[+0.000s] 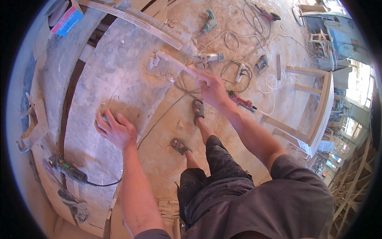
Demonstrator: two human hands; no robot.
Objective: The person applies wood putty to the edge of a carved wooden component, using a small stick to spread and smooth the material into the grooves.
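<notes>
My left hand (115, 129) rests with spread, bent fingers on the dusty workbench top (89, 119); whether something small lies beneath it is hidden. Out over the bench's right edge, my right hand (207, 82) is closed around one end of a pale, blurred stick-like tool (173, 60), perhaps a brush. The tool's far end is over a patch of sawdust (155, 74) with whitish scraps (154, 61). An angle grinder (68, 169) with a black cord lies on the bench nearer my body, left of my left forearm.
A wooden frame piece (34, 125) and a blue-and-red box (68, 19) are on the bench's far side. On the floor are a teal drill (209, 22), a metal-bodied power tool (211, 57), a power strip (239, 73), a red tool (243, 101) and tangled cords. A wooden-legged piece (320, 107) stands right.
</notes>
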